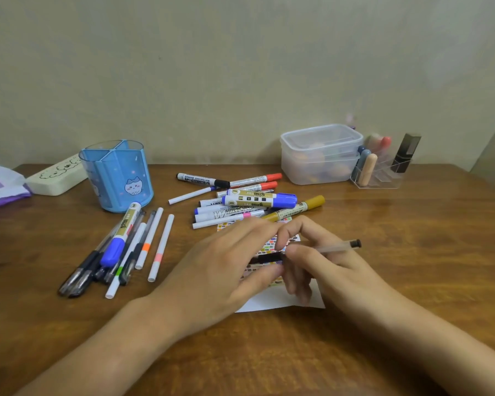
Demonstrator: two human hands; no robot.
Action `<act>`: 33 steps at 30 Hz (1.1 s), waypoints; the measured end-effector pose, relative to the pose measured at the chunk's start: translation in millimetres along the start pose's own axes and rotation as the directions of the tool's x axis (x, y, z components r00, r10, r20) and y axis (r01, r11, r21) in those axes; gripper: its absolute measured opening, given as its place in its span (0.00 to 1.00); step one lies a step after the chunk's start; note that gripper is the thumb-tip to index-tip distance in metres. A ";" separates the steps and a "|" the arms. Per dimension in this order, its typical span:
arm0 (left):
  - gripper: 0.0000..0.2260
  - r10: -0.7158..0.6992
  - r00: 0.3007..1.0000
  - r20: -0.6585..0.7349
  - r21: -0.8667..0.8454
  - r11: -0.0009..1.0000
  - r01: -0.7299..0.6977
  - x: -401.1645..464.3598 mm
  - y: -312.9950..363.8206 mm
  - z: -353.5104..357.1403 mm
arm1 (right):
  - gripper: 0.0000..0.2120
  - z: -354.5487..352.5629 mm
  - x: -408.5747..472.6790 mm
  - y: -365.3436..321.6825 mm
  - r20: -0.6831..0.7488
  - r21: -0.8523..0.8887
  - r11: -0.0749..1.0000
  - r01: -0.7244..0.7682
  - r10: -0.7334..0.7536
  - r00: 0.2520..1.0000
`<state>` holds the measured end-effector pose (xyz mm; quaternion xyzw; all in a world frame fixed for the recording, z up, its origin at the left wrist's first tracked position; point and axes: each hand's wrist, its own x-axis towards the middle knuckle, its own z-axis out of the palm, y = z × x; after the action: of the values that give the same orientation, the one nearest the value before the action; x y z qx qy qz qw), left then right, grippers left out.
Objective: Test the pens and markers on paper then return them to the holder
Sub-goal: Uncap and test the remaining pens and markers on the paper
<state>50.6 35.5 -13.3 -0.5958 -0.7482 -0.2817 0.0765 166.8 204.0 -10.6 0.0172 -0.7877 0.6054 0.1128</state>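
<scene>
Blue holder (117, 178) (cat print), paper (280, 298) with multicoloured swatches

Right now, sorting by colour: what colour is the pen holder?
Translucent blue pen holder, head view.

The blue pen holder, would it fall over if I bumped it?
Probably not from a small bump: the blue pen holder looks wide and squat, flat on the table. It appears empty, so it is likely light and would probably slide. Its thin see-through plastic might crack if dropped.
</scene>
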 end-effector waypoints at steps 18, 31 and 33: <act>0.13 -0.003 0.998 0.067 0.051 0.999 -0.001 0.6 -3.0 -1.6 | 0.20 -3.2 1.6 -6.8 0.067 -0.035 0.988 -0.148 0.150 0.986; 0.27 -0.227 0.942 0.248 0.125 0.971 0.202 1.1 -15.6 -14.6 | 0.17 -36.2 12.4 -11.1 -0.014 0.049 0.977 -0.208 0.209 0.978; 0.29 -0.243 0.921 0.306 0.162 0.966 0.201 0.2 -19.3 -16.2 | 0.09 -41.1 9.6 -14.4 -0.029 -0.036 0.983 -0.178 0.177 0.984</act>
<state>28.9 24.8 -6.2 -0.5390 -0.8297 -0.1389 -0.0419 166.2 240.5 14.9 -0.0629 -0.7960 0.5980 0.0691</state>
